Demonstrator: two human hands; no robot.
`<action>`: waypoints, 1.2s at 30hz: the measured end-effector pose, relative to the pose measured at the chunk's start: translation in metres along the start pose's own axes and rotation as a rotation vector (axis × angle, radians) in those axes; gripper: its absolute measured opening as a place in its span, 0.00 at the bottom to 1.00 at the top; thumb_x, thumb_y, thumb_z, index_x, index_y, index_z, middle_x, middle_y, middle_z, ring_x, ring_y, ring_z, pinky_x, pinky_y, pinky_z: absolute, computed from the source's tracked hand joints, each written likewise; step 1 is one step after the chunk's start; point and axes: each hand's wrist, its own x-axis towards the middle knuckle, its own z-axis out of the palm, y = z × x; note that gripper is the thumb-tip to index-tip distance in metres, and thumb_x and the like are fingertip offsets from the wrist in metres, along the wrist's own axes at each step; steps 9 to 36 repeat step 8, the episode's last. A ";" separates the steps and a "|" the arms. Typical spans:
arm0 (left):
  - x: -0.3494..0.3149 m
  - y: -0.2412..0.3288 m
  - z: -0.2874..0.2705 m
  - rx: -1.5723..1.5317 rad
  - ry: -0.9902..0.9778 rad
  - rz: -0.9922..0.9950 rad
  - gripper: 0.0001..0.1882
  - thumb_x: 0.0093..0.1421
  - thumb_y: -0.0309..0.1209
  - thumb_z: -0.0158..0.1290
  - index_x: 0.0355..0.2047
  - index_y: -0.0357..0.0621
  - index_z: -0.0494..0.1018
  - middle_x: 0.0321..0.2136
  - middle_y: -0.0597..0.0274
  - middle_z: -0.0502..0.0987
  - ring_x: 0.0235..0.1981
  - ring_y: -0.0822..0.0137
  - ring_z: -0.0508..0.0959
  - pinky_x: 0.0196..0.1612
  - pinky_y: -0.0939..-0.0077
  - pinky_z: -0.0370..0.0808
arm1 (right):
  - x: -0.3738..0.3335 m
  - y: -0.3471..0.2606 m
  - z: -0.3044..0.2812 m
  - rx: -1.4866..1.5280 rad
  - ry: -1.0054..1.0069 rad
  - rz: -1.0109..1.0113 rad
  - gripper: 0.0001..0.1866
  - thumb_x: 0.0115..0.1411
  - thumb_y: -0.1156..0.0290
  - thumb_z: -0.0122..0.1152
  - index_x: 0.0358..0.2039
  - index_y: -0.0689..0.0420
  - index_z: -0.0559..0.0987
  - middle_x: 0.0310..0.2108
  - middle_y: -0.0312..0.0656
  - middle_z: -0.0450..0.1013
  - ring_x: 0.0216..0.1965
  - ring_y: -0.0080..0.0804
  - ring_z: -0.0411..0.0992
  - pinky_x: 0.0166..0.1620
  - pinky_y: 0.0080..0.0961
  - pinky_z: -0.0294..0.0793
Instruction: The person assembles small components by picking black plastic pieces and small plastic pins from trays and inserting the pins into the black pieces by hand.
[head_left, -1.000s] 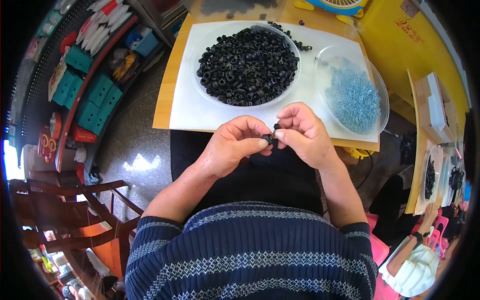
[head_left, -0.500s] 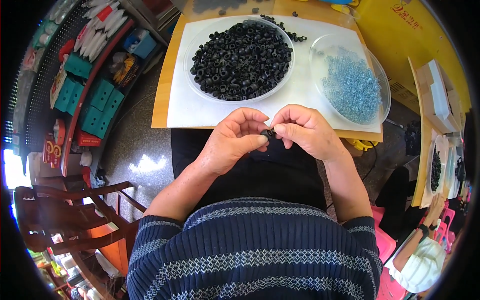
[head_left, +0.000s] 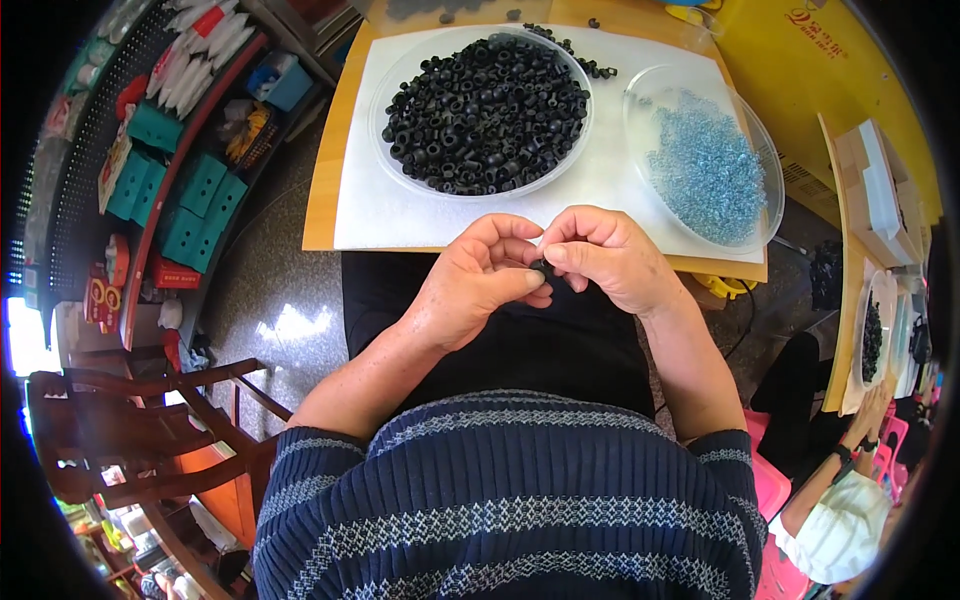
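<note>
My left hand [head_left: 465, 288] is closed, with thumb and fingers pinching a small black ring-like part [head_left: 542, 267], mostly covered by the fingertips. Against it, my right hand [head_left: 618, 262] is closed too, its thumb and forefinger pressed together; whatever they pinch is too small or hidden to make out. Both hands meet above my lap, just in front of the table edge. Beyond them, a round clear tray [head_left: 377, 150] holds a heap of small black hollow parts [head_left: 485, 110]. To its right, another clear tray [head_left: 777, 205] contains many tiny translucent blue pieces [head_left: 705, 165].
A white sheet [head_left: 380, 225] covers much of the wooden table [head_left: 322, 205]. Loose black parts [head_left: 590, 66] lie behind the black heap. Shelves with teal boxes [head_left: 205, 190] and a wooden chair [head_left: 150, 430] stand left. At right, another person's arm [head_left: 825, 490] reaches toward a second table.
My left thumb and fingers have shifted slightly right and now cover more of the black part. My right hand stays almost in place beside it.
</note>
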 end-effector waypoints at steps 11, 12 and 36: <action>0.001 0.000 -0.004 -0.014 0.008 -0.050 0.20 0.52 0.22 0.51 0.45 0.38 0.60 0.35 0.57 0.69 0.32 0.66 0.75 0.38 0.72 0.75 | 0.002 -0.001 0.002 -0.055 0.022 0.010 0.06 0.52 0.70 0.57 0.28 0.59 0.75 0.22 0.30 0.69 0.20 0.14 0.61 0.24 0.11 0.61; 0.001 0.000 -0.004 -0.014 0.008 -0.050 0.20 0.52 0.22 0.51 0.45 0.38 0.60 0.35 0.57 0.69 0.32 0.66 0.75 0.38 0.72 0.75 | 0.002 -0.001 0.002 -0.055 0.022 0.010 0.06 0.52 0.70 0.57 0.28 0.59 0.75 0.22 0.30 0.69 0.20 0.14 0.61 0.24 0.11 0.61; 0.001 0.000 -0.004 -0.014 0.008 -0.050 0.20 0.52 0.22 0.51 0.45 0.38 0.60 0.35 0.57 0.69 0.32 0.66 0.75 0.38 0.72 0.75 | 0.002 -0.001 0.002 -0.055 0.022 0.010 0.06 0.52 0.70 0.57 0.28 0.59 0.75 0.22 0.30 0.69 0.20 0.14 0.61 0.24 0.11 0.61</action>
